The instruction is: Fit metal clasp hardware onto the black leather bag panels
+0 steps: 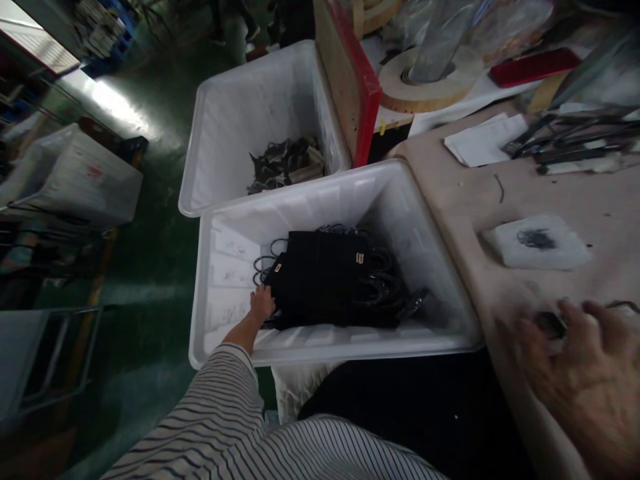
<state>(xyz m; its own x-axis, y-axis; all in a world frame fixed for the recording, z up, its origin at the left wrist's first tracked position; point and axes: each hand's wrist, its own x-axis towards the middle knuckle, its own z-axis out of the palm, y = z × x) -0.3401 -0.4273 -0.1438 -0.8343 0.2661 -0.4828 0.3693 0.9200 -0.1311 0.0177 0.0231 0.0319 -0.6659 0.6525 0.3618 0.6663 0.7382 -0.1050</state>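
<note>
My left hand reaches into the white plastic bin, its fingers closed on the left edge of a black bag. Small pale labels show on the black bags, and dark cord handles loop out at both sides of the pile. Over the beige-covered table my right hand is somewhat blurred, its fingers apart. A small dark object lies by its fingertips, too blurred to name. Beyond that hand sits a white plastic-wrapped packet with dark bits showing in its middle.
A second white bin behind holds dark scraps. On the table are papers, a roll of tan strip, a red flat case and dark tools. A red-edged board stands beside the bins. Green floor lies left.
</note>
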